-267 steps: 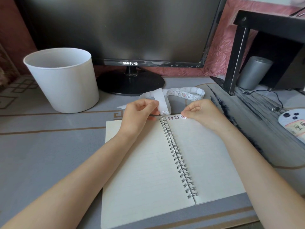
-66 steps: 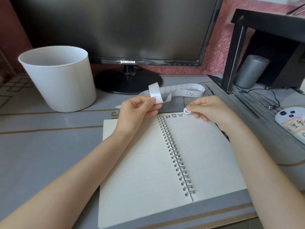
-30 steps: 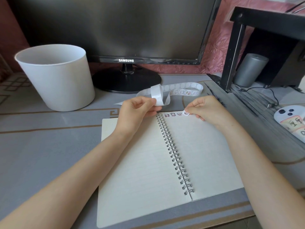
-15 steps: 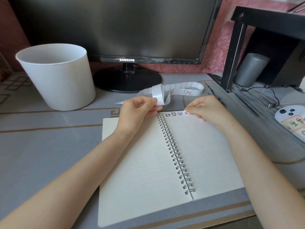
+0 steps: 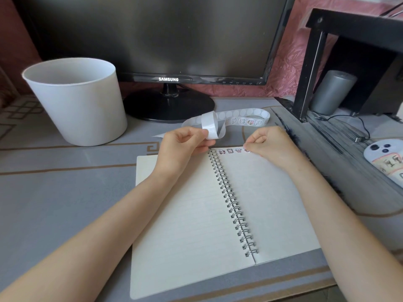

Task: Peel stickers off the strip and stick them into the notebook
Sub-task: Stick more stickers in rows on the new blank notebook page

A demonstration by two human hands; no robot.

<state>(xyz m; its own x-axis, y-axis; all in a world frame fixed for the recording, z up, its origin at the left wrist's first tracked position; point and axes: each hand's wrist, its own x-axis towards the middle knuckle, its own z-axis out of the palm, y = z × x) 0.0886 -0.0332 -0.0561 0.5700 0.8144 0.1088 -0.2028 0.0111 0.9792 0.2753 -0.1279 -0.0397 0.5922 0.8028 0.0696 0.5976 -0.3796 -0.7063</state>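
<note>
Your left hand [image 5: 183,147] fingers pinch the sticker strip [image 5: 246,118] just past the notebook [image 5: 272,203] top edge. Right hand [image 5: 270,144] fingers, curled together, clamp a sticker [image 5: 247,150] on its right page.

Both forearms reach forward; the left hand [image 5: 185,144] pinches the strip [image 5: 210,127] with curled fingers, and the right hand [image 5: 270,144], fingers curled, holds a sticker [image 5: 247,150] down.

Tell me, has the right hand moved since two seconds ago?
Yes, slightly. Against the notebook, the right hand has dropped: the sticker it holds now sits on the page beside the other three, not raised over its top edge.
</note>
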